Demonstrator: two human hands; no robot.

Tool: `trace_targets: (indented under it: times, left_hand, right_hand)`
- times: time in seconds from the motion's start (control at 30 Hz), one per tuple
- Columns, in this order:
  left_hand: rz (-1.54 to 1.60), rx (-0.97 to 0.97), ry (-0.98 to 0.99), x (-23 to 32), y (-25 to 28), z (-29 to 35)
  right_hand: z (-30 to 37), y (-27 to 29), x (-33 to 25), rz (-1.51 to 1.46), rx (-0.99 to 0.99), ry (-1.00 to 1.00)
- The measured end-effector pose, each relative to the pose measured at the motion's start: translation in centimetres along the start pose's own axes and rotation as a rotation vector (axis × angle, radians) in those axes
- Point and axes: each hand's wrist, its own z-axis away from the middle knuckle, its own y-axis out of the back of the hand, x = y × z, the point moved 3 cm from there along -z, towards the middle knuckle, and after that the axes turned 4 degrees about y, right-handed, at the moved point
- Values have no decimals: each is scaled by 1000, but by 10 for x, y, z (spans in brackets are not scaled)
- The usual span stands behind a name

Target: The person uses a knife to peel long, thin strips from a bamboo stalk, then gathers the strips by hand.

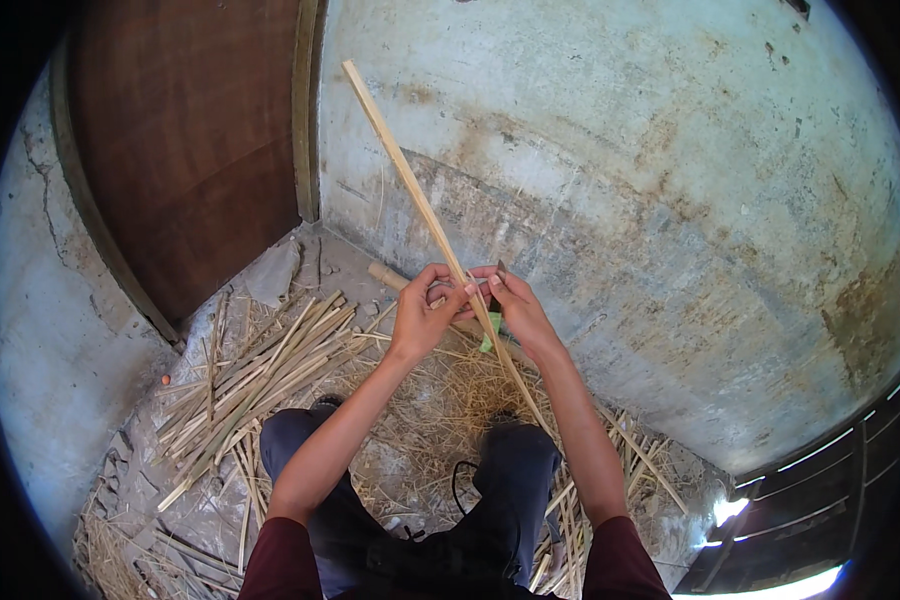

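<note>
- The left hand [425,310] is curled around a long thin bamboo strip [410,170], fingers closed on it about midway along its length.
- The right hand [515,305] sits just beside the left hand, touching the same strip; its fingers are bent around a small dark tool [498,272], which looks like a blade, though its shape is hard to make out.
- From the hands the strip slants up and to the left, in front of the pale stained wall [620,150], and its lower end runs down to the right, past the person's right knee [518,445].
- A bit of green [490,330] shows just below the hands; what it is cannot be told.
- A pile of cut strips [260,375] lies on the floor to the left of the hands, well apart from them.
- Dry shavings [435,400] cover the ground below the hands, between the knees.
- A brown wooden door [190,140] stands up and to the left of the hands, beside the wall.
- A short round stick [388,276] lies on the floor just left of the hands.
</note>
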Motion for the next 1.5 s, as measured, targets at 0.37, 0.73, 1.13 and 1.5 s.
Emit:
trace_targets:
  times: [0.37, 0.73, 1.13, 1.5]
  left_hand:
    - [1, 35, 1, 7, 2, 6]
    - [-42, 33, -24, 8, -1, 8]
    - [-130, 93, -69, 15, -13, 13]
    - [-100, 58, -116, 10, -18, 24]
  right_hand:
    - [-26, 35, 42, 116, 67, 170]
    - [-4, 28, 21, 518, -47, 54]
    - [88, 80, 19, 342, -3, -87]
    - [33, 37, -8, 502, -212, 109]
